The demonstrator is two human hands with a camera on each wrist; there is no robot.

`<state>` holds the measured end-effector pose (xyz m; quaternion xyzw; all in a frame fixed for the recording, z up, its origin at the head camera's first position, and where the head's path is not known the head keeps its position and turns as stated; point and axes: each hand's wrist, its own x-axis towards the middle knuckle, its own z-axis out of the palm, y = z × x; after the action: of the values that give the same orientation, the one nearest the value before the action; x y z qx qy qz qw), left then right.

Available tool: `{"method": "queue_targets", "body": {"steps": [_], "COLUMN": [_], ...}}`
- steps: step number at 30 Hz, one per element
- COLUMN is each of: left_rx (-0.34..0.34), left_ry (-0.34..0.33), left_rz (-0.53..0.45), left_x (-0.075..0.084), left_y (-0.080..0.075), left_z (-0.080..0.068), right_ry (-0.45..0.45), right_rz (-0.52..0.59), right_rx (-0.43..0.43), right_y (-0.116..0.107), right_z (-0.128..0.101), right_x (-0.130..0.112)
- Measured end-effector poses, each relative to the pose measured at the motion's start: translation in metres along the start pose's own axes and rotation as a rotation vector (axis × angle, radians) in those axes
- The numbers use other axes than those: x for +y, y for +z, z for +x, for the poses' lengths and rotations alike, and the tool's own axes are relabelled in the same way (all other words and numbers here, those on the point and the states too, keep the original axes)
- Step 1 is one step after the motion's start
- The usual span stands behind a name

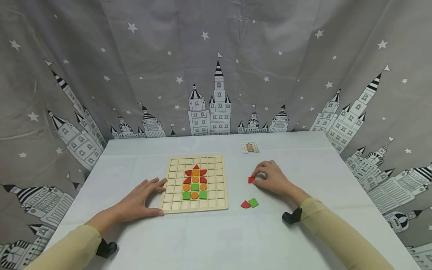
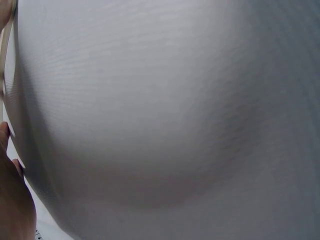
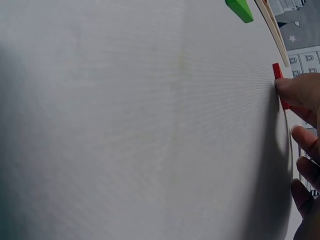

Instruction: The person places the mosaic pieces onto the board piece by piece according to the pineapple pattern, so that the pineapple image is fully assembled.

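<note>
Right hand [image 1: 273, 179] fingers pinch a small red wooden tile [image 1: 251, 180]; left hand [image 1: 141, 198], fingers released, rests against the gridded wooden board [image 1: 222, 202].

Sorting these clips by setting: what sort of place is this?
Probably a staged indoor tabletop: a white-covered table, a grey castle-and-star curtain as backdrop, and a wooden grid puzzle board with coloured pieces.

Bare white tablecloth [image 1: 216, 240] open to my hands nearer than the wooden grid board [image 1: 195, 184], loose red half-round [image 1: 245, 204] and green square [image 1: 253, 202] pieces lying right of it
</note>
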<state>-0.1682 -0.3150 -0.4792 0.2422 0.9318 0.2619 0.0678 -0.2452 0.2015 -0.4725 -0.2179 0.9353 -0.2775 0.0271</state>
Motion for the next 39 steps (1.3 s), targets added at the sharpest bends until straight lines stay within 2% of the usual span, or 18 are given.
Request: {"method": "queue_targets", "body": {"steps": [7, 13, 24, 30, 34, 39], "left_rx": [-0.006, -0.005, -0.024, -0.016, 0.002, 0.021], "left_ry": [-0.003, 0.0, -0.038, -0.023, 0.0, 0.012], "left_rz": [0.004, 0.005, -0.001, -0.01, -0.011, -0.005], "left_x": [-0.002, -0.001, 0.002, 0.003, 0.002, 0.002], "left_y": [0.0, 0.0, -0.001, -0.001, 0.0, 0.001], "left_z": [0.0, 0.0, 0.001, 0.001, 0.001, 0.0], "right_ry": [0.026, 0.037, 0.028, -0.008, -0.027, -0.05], "right_rz": [-0.005, 0.003, 0.008, -0.043, -0.038, 0.007], "right_rx": [-0.019, 0.022, 0.08, 0.1, 0.105, 0.094], "right_y": [0.005, 0.009, 0.014, 0.017, 0.017, 0.021], "right_z": [0.001, 0.0, -0.002, 0.0, 0.001, 0.004], "right_x": [-0.006, -0.008, -0.011, -0.012, -0.02, -0.044]}}
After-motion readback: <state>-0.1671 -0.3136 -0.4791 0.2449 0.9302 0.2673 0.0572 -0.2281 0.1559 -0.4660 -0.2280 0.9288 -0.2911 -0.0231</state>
